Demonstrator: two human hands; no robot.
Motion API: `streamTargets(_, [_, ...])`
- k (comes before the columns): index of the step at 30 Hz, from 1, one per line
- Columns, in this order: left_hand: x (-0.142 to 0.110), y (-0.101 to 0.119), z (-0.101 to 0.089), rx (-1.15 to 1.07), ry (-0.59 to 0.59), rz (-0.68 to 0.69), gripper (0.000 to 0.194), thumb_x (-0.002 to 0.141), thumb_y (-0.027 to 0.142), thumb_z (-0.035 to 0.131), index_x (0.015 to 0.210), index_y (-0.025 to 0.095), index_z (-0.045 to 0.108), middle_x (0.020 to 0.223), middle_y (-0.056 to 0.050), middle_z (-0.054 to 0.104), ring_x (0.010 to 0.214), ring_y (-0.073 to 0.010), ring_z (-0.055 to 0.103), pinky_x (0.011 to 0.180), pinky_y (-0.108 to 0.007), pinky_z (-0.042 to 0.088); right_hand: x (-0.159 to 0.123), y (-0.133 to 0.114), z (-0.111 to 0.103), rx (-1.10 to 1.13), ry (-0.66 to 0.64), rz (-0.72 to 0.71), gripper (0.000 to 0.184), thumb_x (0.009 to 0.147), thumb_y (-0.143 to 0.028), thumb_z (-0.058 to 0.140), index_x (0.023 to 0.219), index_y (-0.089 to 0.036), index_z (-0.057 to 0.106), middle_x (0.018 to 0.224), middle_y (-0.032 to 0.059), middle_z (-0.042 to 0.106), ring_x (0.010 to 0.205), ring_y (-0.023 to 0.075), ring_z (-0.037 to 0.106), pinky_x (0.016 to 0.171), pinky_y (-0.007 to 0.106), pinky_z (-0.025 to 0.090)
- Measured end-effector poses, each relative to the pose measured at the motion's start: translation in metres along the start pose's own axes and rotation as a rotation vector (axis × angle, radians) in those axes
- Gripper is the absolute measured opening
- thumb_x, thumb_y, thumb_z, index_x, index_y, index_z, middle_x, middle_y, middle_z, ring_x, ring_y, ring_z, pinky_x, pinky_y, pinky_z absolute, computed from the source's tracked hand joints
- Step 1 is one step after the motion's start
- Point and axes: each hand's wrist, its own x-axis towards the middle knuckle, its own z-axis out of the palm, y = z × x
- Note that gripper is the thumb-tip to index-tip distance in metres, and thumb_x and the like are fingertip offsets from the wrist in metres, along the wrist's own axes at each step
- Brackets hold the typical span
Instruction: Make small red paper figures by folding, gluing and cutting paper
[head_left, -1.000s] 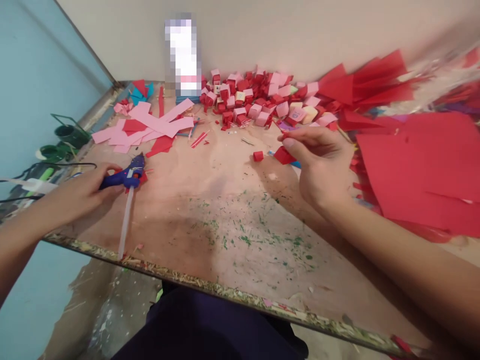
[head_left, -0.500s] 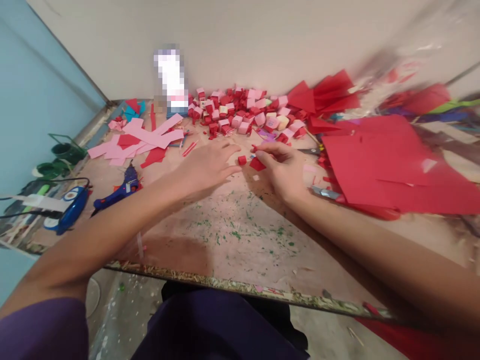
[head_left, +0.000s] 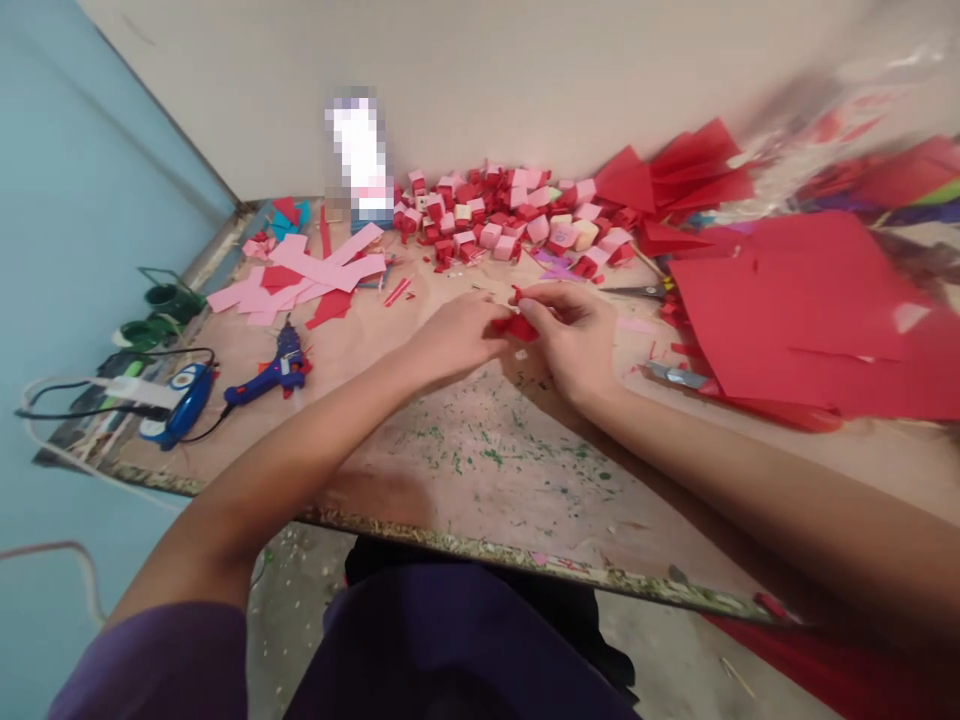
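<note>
My left hand (head_left: pixel 471 335) rests at the middle of the table, its fingers closed round a small red cube (head_left: pixel 500 325) that they mostly cover. Close beside it, my right hand (head_left: pixel 576 335) pinches a small red paper piece (head_left: pixel 517 294) between thumb and fingertips. A flat bit of red paper (head_left: pixel 523 327) shows just under the fingertips. Behind both hands lies a heap of small pink and red paper cubes (head_left: pixel 491 236).
Pink paper strips (head_left: pixel 300 280), a blue glue gun (head_left: pixel 274 375) and a blue power strip (head_left: pixel 180 400) lie left. On the right are scissors (head_left: pixel 637 291), a cutter knife (head_left: pixel 679 376) and red sheets (head_left: pixel 795 300). A bright blurred screen (head_left: pixel 361 150) stands against the wall.
My left hand has moved right and closed over the small red cube that lay on the table. My right hand keeps its pinch. The view has shifted slightly left.
</note>
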Motion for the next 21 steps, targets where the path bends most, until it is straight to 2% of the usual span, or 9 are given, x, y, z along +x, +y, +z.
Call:
streamTargets(3, [0.002, 0.007, 0.005, 0.12, 0.014, -0.044, 0.024, 0.099, 0.022, 0.055, 0.106, 0.018, 0.078, 0.108, -0.012, 0.074, 0.099, -0.0252, 0.069, 0.092, -0.039, 0.052, -0.004, -0.005, 0.003, 0.015, 0.049, 0.007, 0.008, 0.085, -0.014, 0.073, 0.085, -0.021, 0.076, 0.09, 0.0037, 0.078, 0.086, 0.0199, 0.075, 0.085, 0.038, 0.063])
streamTargets(6, [-0.003, 0.011, 0.004, 0.156, 0.002, -0.073, 0.018, 0.092, 0.015, 0.058, 0.097, 0.016, 0.076, 0.099, -0.012, 0.074, 0.089, -0.0248, 0.068, 0.082, -0.038, 0.051, -0.008, -0.013, 0.0, 0.037, 0.063, -0.01, 0.008, 0.083, -0.015, 0.074, 0.084, -0.023, 0.077, 0.089, 0.0031, 0.079, 0.086, 0.02, 0.076, 0.085, 0.038, 0.063])
streamTargets(8, [-0.012, 0.012, -0.001, 0.159, 0.003, -0.081, 0.017, 0.088, 0.012, 0.061, 0.093, 0.016, 0.076, 0.096, -0.012, 0.075, 0.088, -0.0253, 0.068, 0.082, -0.038, 0.051, -0.011, -0.018, -0.002, 0.069, 0.083, -0.03, 0.007, 0.083, -0.017, 0.075, 0.083, -0.024, 0.077, 0.088, 0.0028, 0.079, 0.085, 0.0199, 0.076, 0.083, 0.038, 0.063])
streamTargets(12, [-0.04, 0.011, -0.025, 0.095, 0.064, -0.131, 0.017, 0.095, 0.026, 0.064, 0.1, 0.019, 0.079, 0.098, -0.01, 0.08, 0.09, -0.0234, 0.07, 0.084, -0.037, 0.051, -0.014, -0.027, -0.004, 0.105, 0.11, -0.058, 0.006, 0.083, -0.019, 0.076, 0.083, -0.025, 0.077, 0.087, 0.0016, 0.078, 0.077, 0.0173, 0.072, 0.075, 0.035, 0.062])
streamTargets(16, [-0.065, 0.001, -0.048, -0.371, 0.223, -0.297, 0.022, 0.091, 0.039, 0.074, 0.083, 0.019, 0.082, 0.083, -0.005, 0.079, 0.072, -0.0156, 0.065, 0.07, -0.03, 0.049, -0.022, -0.031, 0.004, 0.074, 0.018, -0.052, 0.007, 0.085, -0.018, 0.074, 0.084, -0.024, 0.077, 0.086, 0.0011, 0.077, 0.07, 0.0151, 0.069, 0.071, 0.034, 0.06])
streamTargets(19, [-0.07, -0.009, -0.054, -0.734, 0.383, -0.387, 0.026, 0.075, 0.04, 0.09, 0.085, 0.018, 0.083, 0.082, -0.004, 0.078, 0.068, -0.0124, 0.062, 0.066, -0.027, 0.05, -0.026, -0.028, 0.016, 0.07, -0.049, 0.007, 0.008, 0.087, -0.019, 0.071, 0.086, -0.023, 0.078, 0.09, 0.0024, 0.078, 0.077, 0.0162, 0.071, 0.075, 0.034, 0.059])
streamTargets(21, [-0.071, -0.013, -0.054, -0.945, 0.431, -0.416, 0.033, 0.066, 0.036, 0.098, 0.087, 0.017, 0.082, 0.084, -0.004, 0.078, 0.07, -0.0122, 0.066, 0.069, -0.027, 0.056, -0.026, -0.024, 0.025, 0.08, -0.079, 0.054, 0.007, 0.086, -0.021, 0.071, 0.086, -0.023, 0.079, 0.09, 0.0028, 0.079, 0.078, 0.0166, 0.071, 0.074, 0.033, 0.058])
